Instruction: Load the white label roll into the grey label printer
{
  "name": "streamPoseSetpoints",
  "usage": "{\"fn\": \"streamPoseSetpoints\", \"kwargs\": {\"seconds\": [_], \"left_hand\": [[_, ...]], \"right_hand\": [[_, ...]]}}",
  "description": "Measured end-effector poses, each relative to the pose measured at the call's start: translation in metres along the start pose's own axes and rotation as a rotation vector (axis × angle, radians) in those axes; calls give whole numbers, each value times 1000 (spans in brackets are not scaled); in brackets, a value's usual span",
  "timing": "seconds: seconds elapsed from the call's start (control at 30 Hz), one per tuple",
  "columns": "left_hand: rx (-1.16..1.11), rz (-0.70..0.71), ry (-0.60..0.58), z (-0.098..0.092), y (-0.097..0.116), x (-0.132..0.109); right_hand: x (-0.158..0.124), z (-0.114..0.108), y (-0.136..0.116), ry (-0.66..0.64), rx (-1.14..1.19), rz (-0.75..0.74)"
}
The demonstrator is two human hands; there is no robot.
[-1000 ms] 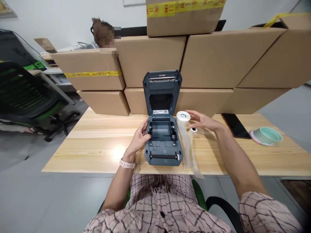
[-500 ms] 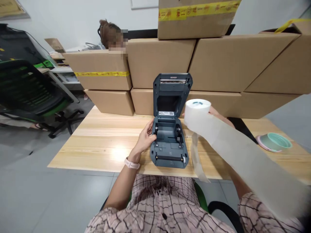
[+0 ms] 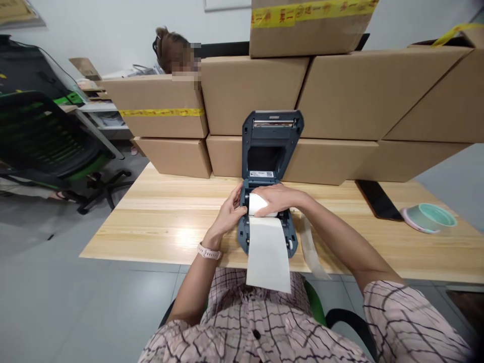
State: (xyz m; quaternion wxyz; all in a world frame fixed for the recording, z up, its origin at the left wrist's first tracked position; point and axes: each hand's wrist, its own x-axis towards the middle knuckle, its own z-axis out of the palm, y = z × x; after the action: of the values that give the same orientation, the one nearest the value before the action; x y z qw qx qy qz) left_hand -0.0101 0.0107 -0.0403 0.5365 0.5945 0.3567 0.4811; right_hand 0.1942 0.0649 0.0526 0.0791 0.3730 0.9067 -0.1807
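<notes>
Boxes (image 3: pixel 253 96) behind raised-lid printer (image 3: pixel 266 159), loose strip (image 3: pixel 310 249) alongside, phone (image 3: pixel 378 200) near cup (image 3: pixel 433 217)

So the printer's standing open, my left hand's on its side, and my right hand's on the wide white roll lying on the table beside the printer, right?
Not quite: the head view shows the wide white roll inside the printer, not on the table. The rest holds: printer standing open, left hand on its side, right hand on the roll.

My right hand (image 3: pixel 278 198) covers part of the white roll (image 3: pixel 256 204). The uppermost carton (image 3: pixel 310 40) runs out of my view at the top.
</notes>
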Motion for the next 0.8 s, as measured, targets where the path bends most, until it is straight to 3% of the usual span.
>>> {"fn": "streamPoseSetpoints", "kwargs": {"seconds": [0.07, 0.23, 0.37, 0.53, 0.8], "left_hand": [[1, 4, 5, 1, -1, 0], [19, -9, 34, 4, -1, -2], [38, -5, 37, 5, 4, -5], [50, -6, 36, 5, 6, -5], [71, -17, 32, 5, 7, -7]], "right_hand": [[-9, 2, -3, 20, -1, -17], [-59, 23, -24, 296, 98, -233], [-93, 55, -44, 283, 130, -283], [-101, 82, -59, 384, 70, -189], [-100, 90, -64, 460, 64, -163]]}}
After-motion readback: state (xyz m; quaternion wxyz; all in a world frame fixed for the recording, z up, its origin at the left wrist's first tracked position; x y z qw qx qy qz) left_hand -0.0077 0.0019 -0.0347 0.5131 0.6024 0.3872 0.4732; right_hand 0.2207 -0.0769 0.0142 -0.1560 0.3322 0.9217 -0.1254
